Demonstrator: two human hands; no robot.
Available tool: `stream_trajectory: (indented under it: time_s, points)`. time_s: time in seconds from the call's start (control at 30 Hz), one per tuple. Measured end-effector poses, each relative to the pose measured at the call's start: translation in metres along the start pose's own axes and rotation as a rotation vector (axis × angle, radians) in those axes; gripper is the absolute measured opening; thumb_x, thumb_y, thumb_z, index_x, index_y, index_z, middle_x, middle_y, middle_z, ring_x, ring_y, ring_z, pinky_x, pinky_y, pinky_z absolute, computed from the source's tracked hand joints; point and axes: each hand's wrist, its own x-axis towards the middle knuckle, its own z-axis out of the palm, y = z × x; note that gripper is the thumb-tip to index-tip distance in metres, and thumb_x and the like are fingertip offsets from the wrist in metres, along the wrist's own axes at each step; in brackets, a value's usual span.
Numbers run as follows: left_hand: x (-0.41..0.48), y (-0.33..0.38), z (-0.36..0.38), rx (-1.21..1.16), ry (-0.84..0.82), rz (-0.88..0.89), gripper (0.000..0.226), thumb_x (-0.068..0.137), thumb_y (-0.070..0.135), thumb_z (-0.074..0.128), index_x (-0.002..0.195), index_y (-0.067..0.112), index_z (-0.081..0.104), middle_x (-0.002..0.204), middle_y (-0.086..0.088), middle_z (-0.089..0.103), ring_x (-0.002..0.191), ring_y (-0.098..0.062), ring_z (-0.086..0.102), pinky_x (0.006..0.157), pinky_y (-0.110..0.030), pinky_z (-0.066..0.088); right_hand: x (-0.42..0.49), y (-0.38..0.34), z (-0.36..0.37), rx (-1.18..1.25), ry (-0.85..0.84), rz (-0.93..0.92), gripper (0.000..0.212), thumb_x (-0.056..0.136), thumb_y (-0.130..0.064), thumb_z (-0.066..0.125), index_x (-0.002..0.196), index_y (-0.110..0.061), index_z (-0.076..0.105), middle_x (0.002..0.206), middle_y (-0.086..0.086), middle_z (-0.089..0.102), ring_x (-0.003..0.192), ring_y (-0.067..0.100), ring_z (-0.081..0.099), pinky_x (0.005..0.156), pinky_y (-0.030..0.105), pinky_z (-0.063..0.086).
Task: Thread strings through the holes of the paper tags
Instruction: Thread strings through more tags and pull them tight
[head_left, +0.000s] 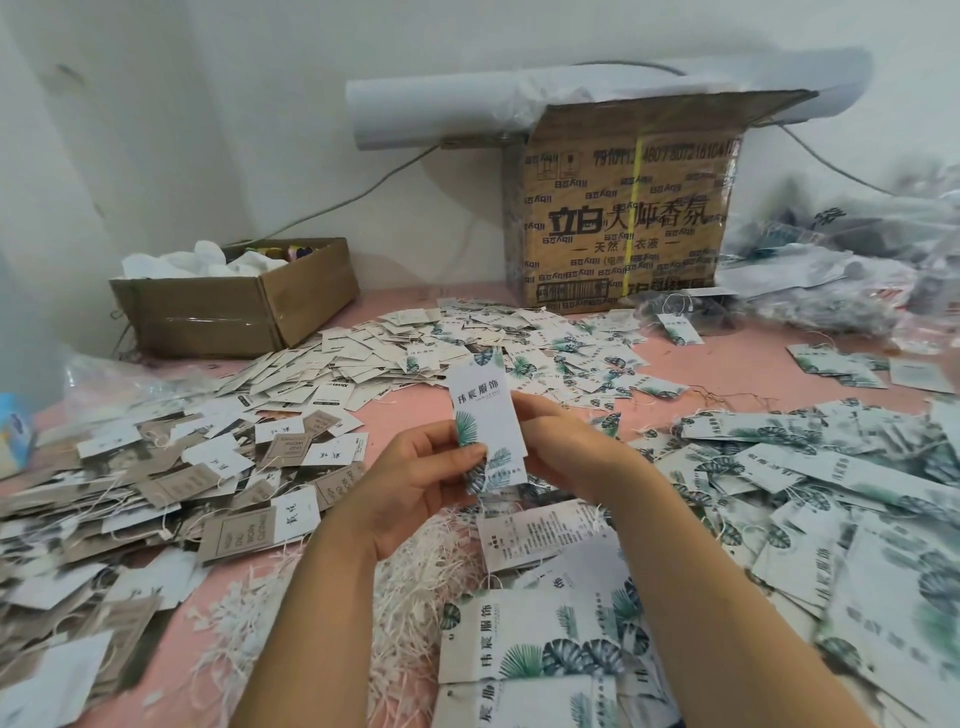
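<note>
With left hand (431, 483) and right hand (566, 441), pinching lower half of one leaf-print paper tag (480, 410) above mid pink tabletop (410, 415).
White wall (260, 104) behind; big cardboard box (623, 208) back right, small box (234, 306) back left. Tag piles (156, 467) on both sides, bare pink strip between. Held tag's long axis upright, top leaning away. String heap (415, 561) under wrists.

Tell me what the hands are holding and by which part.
Both hold a white leaf-print paper tag, upright. The left hand pinches its lower left edge; the right hand grips its lower right edge.
</note>
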Motion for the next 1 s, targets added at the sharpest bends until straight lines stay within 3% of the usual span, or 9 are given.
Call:
stream_trajectory:
  time_s: [0.1,0.2,0.27,0.37,0.47,0.57,0.73,0.87,1.0]
  points:
    - [0.000,0.000,-0.001,0.019,0.018,0.007,0.032,0.066,0.013,0.066,0.097,0.005,0.067,0.085,-0.010,0.073,0.070,-0.017,0.067,0.062,-0.028,0.057,0.002,0.003,0.001,0.055,-0.019,0.071,0.037,0.092,0.012,0.033,0.096,-0.015,0.059,0.082,0.002,0.073,0.074,0.015,0.070,0.066,0.028,0.058]
    - [0.002,0.000,-0.001,0.038,0.038,0.011,0.032,0.066,0.012,0.066,0.097,0.003,0.067,0.087,-0.011,0.073,0.073,-0.019,0.068,0.067,-0.030,0.057,0.004,0.004,-0.002,-0.015,-0.017,0.097,0.031,0.093,0.007,0.037,0.102,-0.014,0.058,0.100,0.012,0.070,0.094,0.032,0.065,0.090,0.048,0.050]
    - [0.003,-0.001,-0.001,0.059,0.051,0.018,0.031,0.066,0.011,0.067,0.096,0.003,0.067,0.087,-0.010,0.073,0.073,-0.019,0.069,0.066,-0.029,0.057,0.003,0.004,-0.003,-0.096,0.016,0.093,0.029,0.092,0.007,0.042,0.097,-0.016,0.060,0.094,0.009,0.071,0.096,0.038,0.060,0.098,0.055,0.041]
    - [0.003,0.000,0.000,0.110,0.066,0.031,0.028,0.065,0.013,0.069,0.092,0.006,0.068,0.085,-0.009,0.073,0.069,-0.016,0.067,0.059,-0.024,0.055,0.000,0.000,-0.006,-0.286,0.040,0.076,0.025,0.090,0.007,0.047,0.097,-0.012,0.063,0.082,0.003,0.071,0.073,0.028,0.061,0.074,0.038,0.052]
    - [0.003,0.000,0.000,0.142,0.066,0.048,0.027,0.064,0.015,0.071,0.091,0.010,0.069,0.085,-0.008,0.073,0.068,-0.014,0.066,0.054,-0.022,0.053,-0.002,-0.003,-0.010,-0.366,0.081,0.046,0.025,0.088,0.006,0.051,0.088,-0.015,0.065,0.074,-0.001,0.066,0.057,0.007,0.052,0.053,0.020,0.041]
    - [0.003,0.002,0.000,0.160,0.085,0.077,0.032,0.064,0.016,0.072,0.096,0.014,0.068,0.086,-0.006,0.073,0.068,-0.013,0.066,0.051,-0.021,0.052,-0.003,-0.006,-0.018,-0.409,0.256,-0.034,0.015,0.087,0.000,0.056,0.084,-0.007,0.069,0.070,0.003,0.062,0.054,0.010,0.041,0.053,0.022,0.036]
    - [0.002,0.002,-0.001,0.204,0.118,0.072,0.044,0.063,0.018,0.073,0.105,0.019,0.063,0.091,-0.005,0.073,0.071,-0.013,0.065,0.052,-0.023,0.051,-0.008,-0.014,-0.027,-0.193,0.538,-0.243,0.010,0.082,-0.011,0.068,0.073,-0.017,0.070,0.057,-0.007,0.062,0.047,0.000,0.047,0.046,0.011,0.041]
    - [0.003,0.001,0.000,0.228,0.126,0.071,0.046,0.075,0.004,0.070,0.115,0.022,0.057,0.095,-0.008,0.073,0.071,-0.014,0.066,0.051,-0.024,0.051,-0.008,-0.020,-0.022,-0.212,0.607,-0.351,0.013,0.080,-0.011,0.070,0.073,-0.021,0.071,0.068,0.000,0.068,0.060,0.006,0.055,0.057,0.016,0.049]
    - [0.003,0.002,0.001,0.275,0.131,0.087,0.051,0.080,-0.002,0.066,0.120,0.027,0.053,0.097,-0.011,0.072,0.077,-0.023,0.065,0.053,-0.027,0.052,-0.008,-0.023,-0.016,-0.338,0.600,-0.386,0.008,0.081,-0.009,0.070,0.078,-0.016,0.073,0.062,-0.001,0.064,0.049,0.004,0.043,0.047,0.014,0.038]
